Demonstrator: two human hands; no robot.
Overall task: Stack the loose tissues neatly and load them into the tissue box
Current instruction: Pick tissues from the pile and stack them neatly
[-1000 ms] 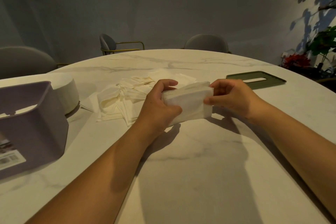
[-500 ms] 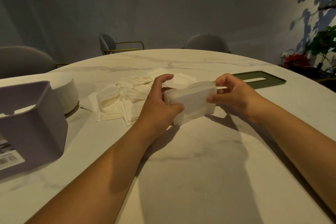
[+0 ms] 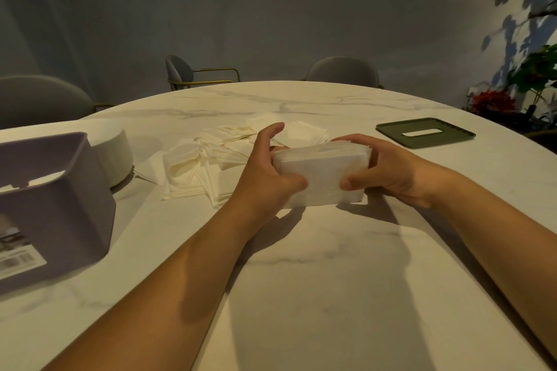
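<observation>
Table (image 3: 301,295): white marble with faint grey veins.
Tissue stack (image 3: 322,172): plain white.
Loose tissues (image 3: 193,172): cream.
Box (image 3: 60,208): dull lilac, with a white printed label (image 3: 18,259).
Lid (image 3: 391,129): olive green.
Chair (image 3: 180,69): grey, brass-coloured frame.
Wall (image 3: 271,9): grey-blue, leaf-shadow dapple at right.
Plant (image 3: 536,69): green leaves.
Flowers (image 3: 491,101): red.

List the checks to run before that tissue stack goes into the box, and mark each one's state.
1. Grip on the stack: the left hand and right hand hold its two ends, ok.
2. Stack squared: the sheets fan slightly at the upper right corner, not ok.
3. Box open: its top is open and the lid lies apart on the table, ok.
4. Room inside the box: the interior is mostly hidden, cannot tell.
5. All tissues gathered: a loose pile lies behind the left hand, not ok.
</observation>
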